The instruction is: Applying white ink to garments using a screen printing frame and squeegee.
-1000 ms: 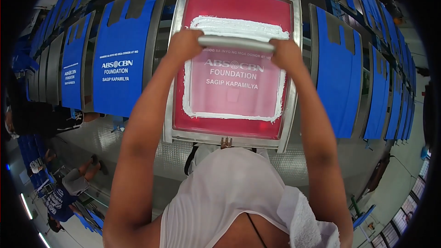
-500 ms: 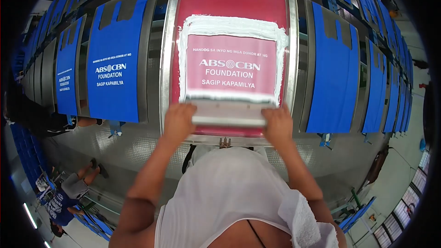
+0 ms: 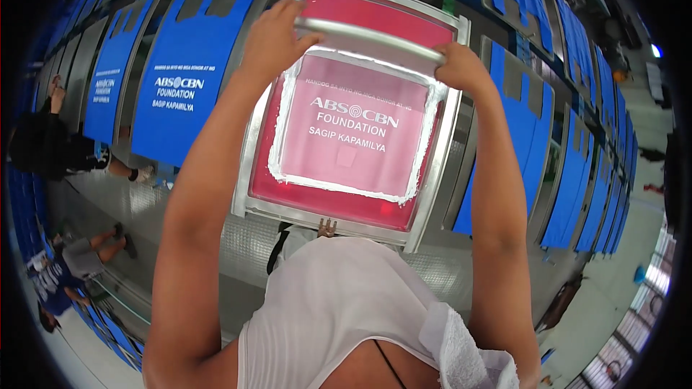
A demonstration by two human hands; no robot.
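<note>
My left hand (image 3: 281, 39) and my right hand (image 3: 460, 65) grip opposite ends of a long silver squeegee (image 3: 371, 36) across the top part of a screen frame (image 3: 445, 166). The frame's red mesh (image 3: 331, 207) has a lighter pink middle with white printed lettering, bordered by thick white ink (image 3: 346, 191). A metal clamp (image 3: 326, 227) shows at the near edge, another at the far edge. My forearms reach up on either side of the frame, and whatever lies under the screen is seen only faintly through the mesh.
Rows of metal boards holding blue fabric bag pieces (image 3: 180, 126) flank the screen on both sides (image 3: 497, 173), some at left printed in white. A co-worker in black (image 3: 47, 140) stands at far left; another in dark blue (image 3: 54, 281) is lower left, beyond a grey floor (image 3: 144, 209).
Both hands moved the squeegee from the upper mesh down to the near edge at half a second ago, then back up to the far end. The view has tilted slightly.
</note>
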